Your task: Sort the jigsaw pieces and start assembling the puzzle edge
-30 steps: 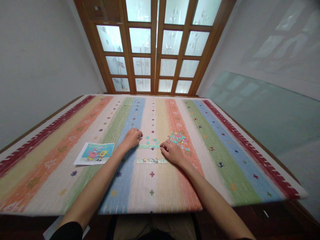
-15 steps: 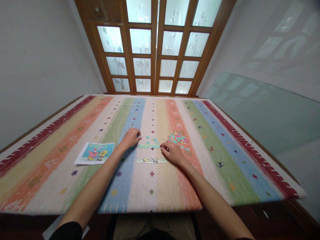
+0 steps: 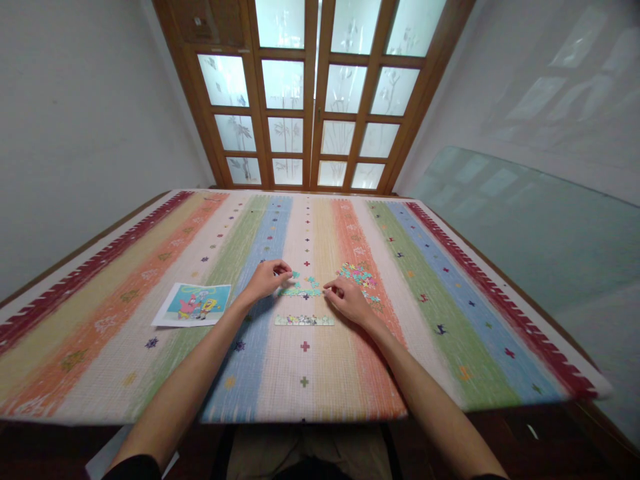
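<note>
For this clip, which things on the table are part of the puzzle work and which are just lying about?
In use:
left hand
right hand
upper puzzle strip
lower puzzle strip
loose pieces
cartoon picture, probably the reference

Lying about:
striped cloth
white sheet below the table edge

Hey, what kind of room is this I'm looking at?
Probably a room in a home, used for a hobby. Wooden-framed doors with frosted glass panes stand behind a large table under a striped cloth, and a jigsaw puzzle strip with loose pieces lies beside a cartoon reference picture.
</note>
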### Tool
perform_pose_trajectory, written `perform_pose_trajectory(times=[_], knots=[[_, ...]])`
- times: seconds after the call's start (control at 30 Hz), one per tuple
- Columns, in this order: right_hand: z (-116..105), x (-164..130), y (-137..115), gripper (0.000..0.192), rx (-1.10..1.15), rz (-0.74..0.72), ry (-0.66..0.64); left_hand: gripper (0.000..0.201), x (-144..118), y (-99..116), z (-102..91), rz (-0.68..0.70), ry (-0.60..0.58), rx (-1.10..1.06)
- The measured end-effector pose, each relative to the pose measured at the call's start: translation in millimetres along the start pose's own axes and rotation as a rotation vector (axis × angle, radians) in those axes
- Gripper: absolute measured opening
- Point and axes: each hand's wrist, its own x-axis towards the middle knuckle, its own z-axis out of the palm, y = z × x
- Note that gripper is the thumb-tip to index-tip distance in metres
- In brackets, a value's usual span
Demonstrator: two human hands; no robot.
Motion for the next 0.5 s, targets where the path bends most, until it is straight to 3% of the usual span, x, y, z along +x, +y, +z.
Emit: perform_pose_trajectory(times=[0.2, 0.5], knots=[[0, 3, -7, 0.021, 0.271, 0.007, -0.034, 0.016, -7, 15, 23.9, -0.037, -0.085, -0.378], [1, 5, -12, 0.027, 0.435, 0.108, 0.008, 0.023, -15, 30, 44.8, -0.066, -0.129, -0.519]])
